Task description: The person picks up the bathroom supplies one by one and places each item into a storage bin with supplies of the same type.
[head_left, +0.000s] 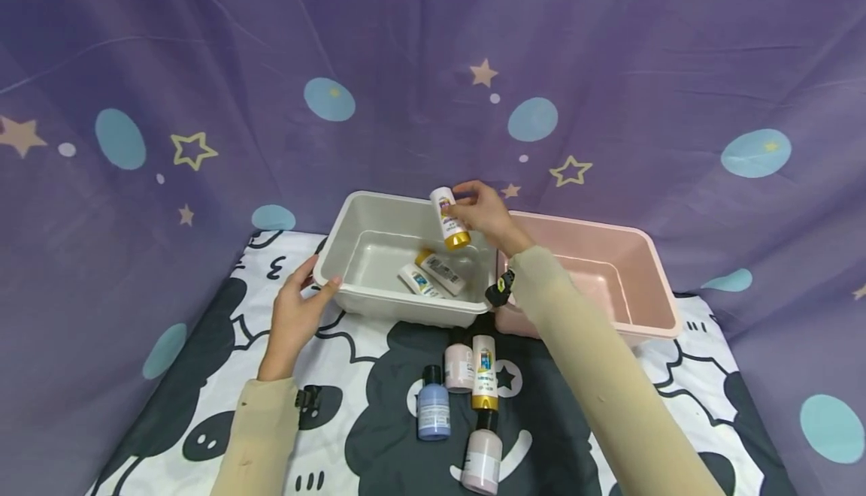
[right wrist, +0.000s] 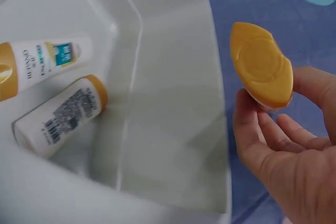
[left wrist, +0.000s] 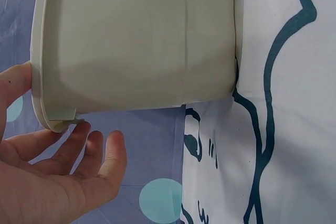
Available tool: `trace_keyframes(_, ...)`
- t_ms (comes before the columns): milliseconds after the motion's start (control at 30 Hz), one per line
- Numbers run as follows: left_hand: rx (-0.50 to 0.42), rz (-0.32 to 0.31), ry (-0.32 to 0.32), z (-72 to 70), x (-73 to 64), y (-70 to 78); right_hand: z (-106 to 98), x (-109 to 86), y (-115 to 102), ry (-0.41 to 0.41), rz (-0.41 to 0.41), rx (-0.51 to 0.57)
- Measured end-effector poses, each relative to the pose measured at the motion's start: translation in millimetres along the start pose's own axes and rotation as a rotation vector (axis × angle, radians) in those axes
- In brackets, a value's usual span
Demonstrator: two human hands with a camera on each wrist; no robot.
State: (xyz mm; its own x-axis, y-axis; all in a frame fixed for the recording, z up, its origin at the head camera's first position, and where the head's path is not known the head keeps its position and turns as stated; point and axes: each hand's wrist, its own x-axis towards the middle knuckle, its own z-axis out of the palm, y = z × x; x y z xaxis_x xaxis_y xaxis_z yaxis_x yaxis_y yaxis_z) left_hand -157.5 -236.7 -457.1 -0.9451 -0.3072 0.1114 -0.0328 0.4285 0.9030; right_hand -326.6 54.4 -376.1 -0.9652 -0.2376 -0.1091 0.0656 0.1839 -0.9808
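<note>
White gold-capped bottle, tilted cap downward, is in the right hand, raised over the far right part of the grey bin. Behind everything hangs a purple curtain printed with stars and pale blue ovals. Before it lies the tabletop, covered in a black-and-white cartoon print. Two bins sit there side by side, the grey one on the left and a pink bin on the right, partly hidden by one of the person's beige sleeves.

The left hand grips the grey bin's near left corner, thumb at the rim and fingers bent beneath its lip. The right hand pinches its bottle between thumb and fingers, parted only by the bottle's own thickness.

In front of the bins are a blue bottle, a pale pink bottle, a second pale pink bottle, these three black-capped, and a white bottle with gold cap; whether they stand or lie I cannot tell. Inside the grey bin, a barcode-labelled bottle and a blue-labelled bottle lie side by side, gold caps at opposite ends
</note>
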Motion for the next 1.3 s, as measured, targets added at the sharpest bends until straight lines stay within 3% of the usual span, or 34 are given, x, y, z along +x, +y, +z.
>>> trace_keyframes(333,-0.01,0.004,-0.003,3.5,0.9,1.5,0.6,11.3,15.9,0.013,0.055,0.001)
trace_keyframes(700,-0.01,-0.012,-0.01,4.4,0.9,2.5,-3.6,1.4,5.5,0.047,0.058,0.102)
trace_keyframes(967,-0.003,-0.016,-0.004,2.9,0.3,1.7,-19.8,-37.0,-16.2,0.009,-0.083,0.026)
trace_keyframes(1300,0.006,-0.03,-0.001,2.0,-0.4,0.7,-38.9,-101.7,-4.4,0.004,-0.219,-0.124)
